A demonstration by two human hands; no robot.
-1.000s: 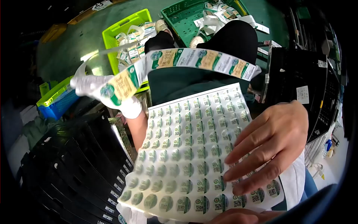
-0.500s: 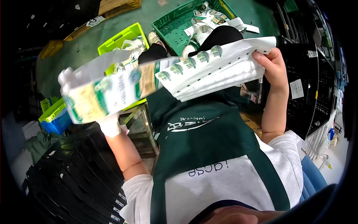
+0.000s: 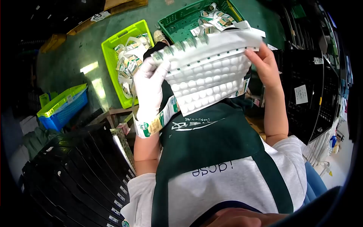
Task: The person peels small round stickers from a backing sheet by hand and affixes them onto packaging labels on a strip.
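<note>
A folded white sheet of round stickers (image 3: 206, 77) is stretched between my hands, with rows of pale circles on its lower part. Green printed round stickers (image 3: 181, 47) line its upper left edge, somewhat blurred. My left hand (image 3: 149, 89), in a white glove, pinches the sheet's left end. At the right end, my bare right hand (image 3: 266, 66) grips the sheet between thumb and fingers. A printed label strip (image 3: 155, 124) in green, white and tan loops around my left wrist; part of it passes behind the sheet.
Beyond my lap stand a lime-green crate (image 3: 109, 56) holding printed bands and a dark green crate (image 3: 172, 24) with similar pieces. Blue and lime baskets (image 3: 64, 109) sit at the left. Black stacked crates (image 3: 75, 174) rise beside my left arm; black panels (image 3: 306, 75) stand right.
My left hand has come inward from the far left and now holds the sheet's left end. The label strip, stretched out before, now hangs around my left wrist. The sheet has tilted.
</note>
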